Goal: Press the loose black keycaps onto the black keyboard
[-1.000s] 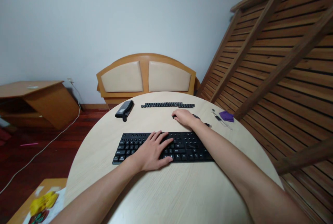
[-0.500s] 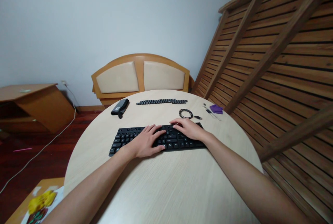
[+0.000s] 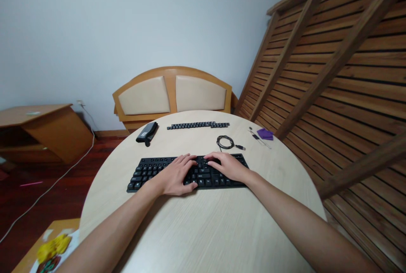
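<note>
A black keyboard (image 3: pixel 149 171) lies across the middle of a round pale wooden table (image 3: pixel 203 230). My left hand (image 3: pixel 176 175) rests flat on the keys near the keyboard's centre, fingers stretched out. Right beside it, my right hand (image 3: pixel 226 165) lies on the keys of the right half, fingers spread and slightly curved. Neither hand holds anything. Just beyond my right hand sits a coiled black cable (image 3: pixel 226 142) with a plug at its end.
A row of loose black keycaps (image 3: pixel 198 125) lies at the table's far side. A dark grey pouch (image 3: pixel 147 132) is at the far left, a purple cloth (image 3: pixel 265 133) and small tools (image 3: pixel 255 136) at the far right. A wooden headboard (image 3: pixel 173 93) and slatted frame (image 3: pixel 333 65) stand behind.
My right hand came back from the cable area onto the keyboard's right half, uncovering the coiled cable. The left hand stayed on the keys. The view shifted slightly.
</note>
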Available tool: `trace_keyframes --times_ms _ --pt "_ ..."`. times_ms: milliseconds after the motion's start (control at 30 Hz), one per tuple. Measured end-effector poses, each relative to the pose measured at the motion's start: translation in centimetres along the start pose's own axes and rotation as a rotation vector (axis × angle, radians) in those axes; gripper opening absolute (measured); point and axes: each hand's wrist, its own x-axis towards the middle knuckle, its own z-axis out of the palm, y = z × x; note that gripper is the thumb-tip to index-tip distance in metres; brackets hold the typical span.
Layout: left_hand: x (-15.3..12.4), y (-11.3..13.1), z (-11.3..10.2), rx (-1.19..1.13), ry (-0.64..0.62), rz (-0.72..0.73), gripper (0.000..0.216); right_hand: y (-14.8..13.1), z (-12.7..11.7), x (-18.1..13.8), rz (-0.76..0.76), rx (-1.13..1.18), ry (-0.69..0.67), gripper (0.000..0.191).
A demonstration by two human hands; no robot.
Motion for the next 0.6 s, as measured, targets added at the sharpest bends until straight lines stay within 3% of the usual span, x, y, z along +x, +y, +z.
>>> trace_keyframes --times_ms 600 --pt "0.08 0.22 -0.28 0.013 -0.033 -0.011 0.072 -0.22 0.22 0.02 -0.057 -0.124 -0.010 0.023"
